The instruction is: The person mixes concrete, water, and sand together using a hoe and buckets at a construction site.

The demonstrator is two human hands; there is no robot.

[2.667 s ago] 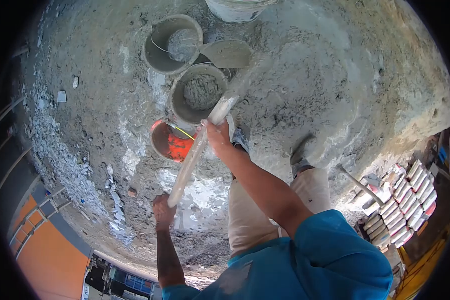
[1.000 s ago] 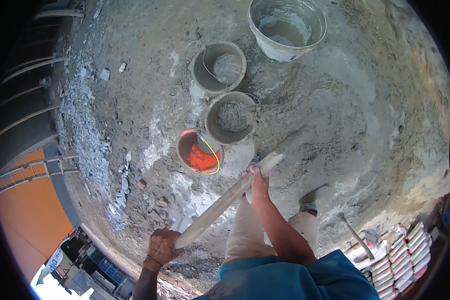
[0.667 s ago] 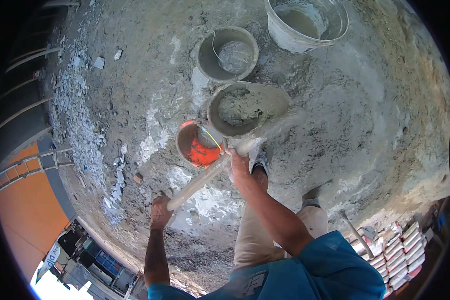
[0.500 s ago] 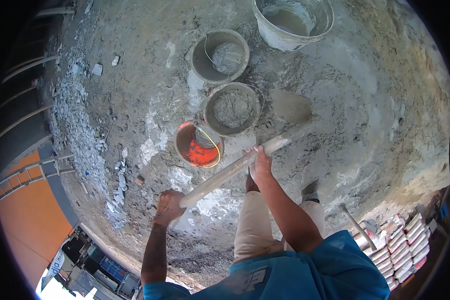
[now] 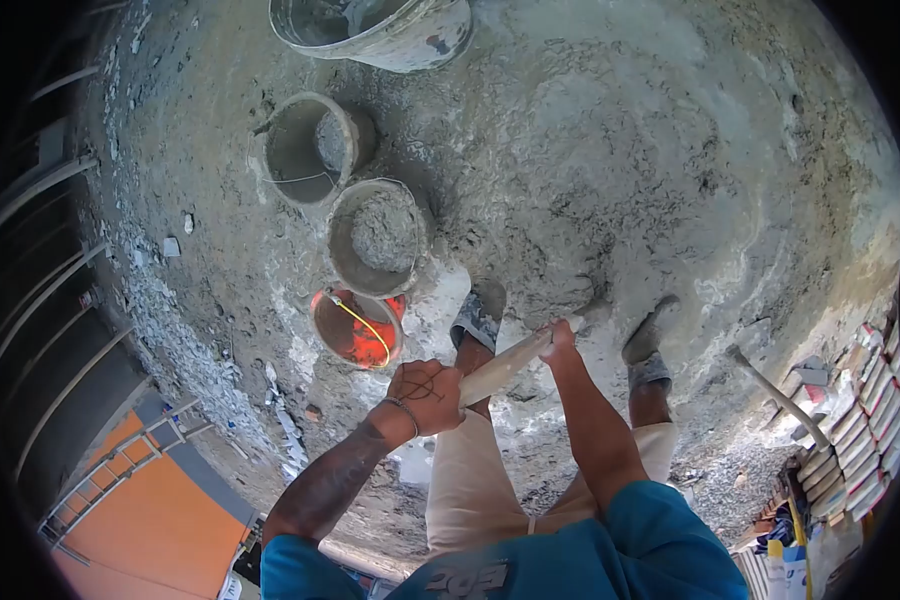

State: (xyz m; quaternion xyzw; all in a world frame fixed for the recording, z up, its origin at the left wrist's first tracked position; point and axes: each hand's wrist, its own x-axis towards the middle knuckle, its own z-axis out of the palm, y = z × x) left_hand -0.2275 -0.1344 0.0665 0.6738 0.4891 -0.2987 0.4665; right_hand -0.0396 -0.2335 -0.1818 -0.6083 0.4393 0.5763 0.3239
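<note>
My left hand point(image 5: 425, 397), with a bracelet at the wrist, is wrapped round the end of a shovel's wooden handle point(image 5: 505, 367). Farther down the shaft, my right hand point(image 5: 561, 341) grips it too. The shovel's blade is hard to make out against the wet grey mortar point(image 5: 610, 190) on the ground between and beyond my feet. Left of the handle stands an orange bucket point(image 5: 346, 336) with a yellow handle. Beside it is a grey bucket point(image 5: 426, 215) filled with mortar. Another grey bucket point(image 5: 295, 150) holds a little at the bottom.
A large whitish bucket point(image 5: 425, 42) stands at the far edge. Stacked bags point(image 5: 855, 430) lie at the right, with another long-handled tool point(image 5: 785, 400) near them. Broken rubble point(image 5: 185, 330) runs along the left, by a ladder point(image 5: 120, 465) and an orange surface point(image 5: 160, 525).
The view has turned, so the buckets appear farther left. Both hands still hold the shovel; its blade, seen beside the buckets before, has come nearer my feet.
</note>
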